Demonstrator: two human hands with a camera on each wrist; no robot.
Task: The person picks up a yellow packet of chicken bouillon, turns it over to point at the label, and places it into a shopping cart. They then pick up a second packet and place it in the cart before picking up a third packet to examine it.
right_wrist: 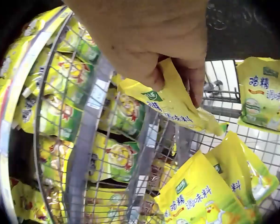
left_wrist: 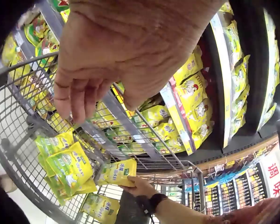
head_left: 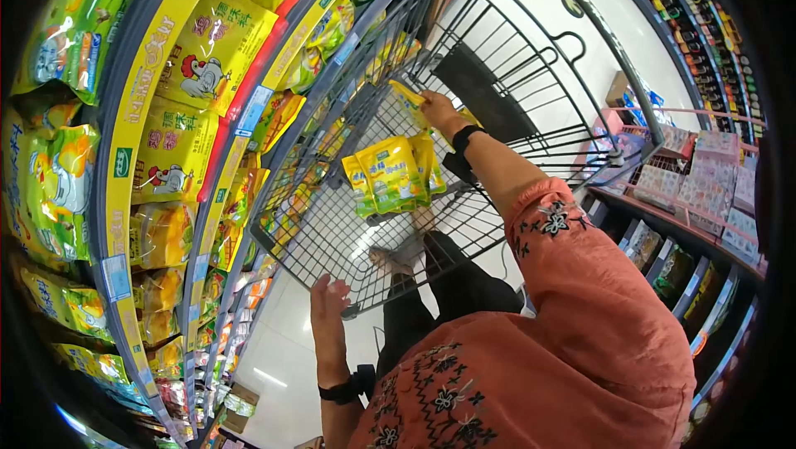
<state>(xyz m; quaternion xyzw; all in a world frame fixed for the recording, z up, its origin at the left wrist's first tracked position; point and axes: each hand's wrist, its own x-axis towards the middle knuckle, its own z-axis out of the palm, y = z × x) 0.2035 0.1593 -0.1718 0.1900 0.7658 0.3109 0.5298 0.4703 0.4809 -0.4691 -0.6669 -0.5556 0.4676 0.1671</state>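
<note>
My right hand (head_left: pixel 445 115) pinches a yellow bag of chicken seasoning (right_wrist: pixel 170 100) by its top edge, over the inside of the wire shopping cart (head_left: pixel 269 254). In the right wrist view, the bag hangs tilted above other yellow seasoning bags (right_wrist: pixel 200 193) lying overlapped in the cart. A separate seasoning bag (left_wrist: pixel 101 207) lies apart from that pile, beside a dark panel (head_left: pixel 485 88). My left hand (head_left: pixel 330 304) is raised near the cart's near left corner, its fingers loosely bent and holding nothing.
Shelves of yellow seasoning packets (head_left: pixel 195 67) rise close along the cart's left side, with price strips (head_left: pixel 253 109) on their edges. To the right stand a pink-railed display of boxes (head_left: pixel 701 179) and shelves of bottles (head_left: pixel 696 26). White floor (head_left: pixel 265 358) shows below.
</note>
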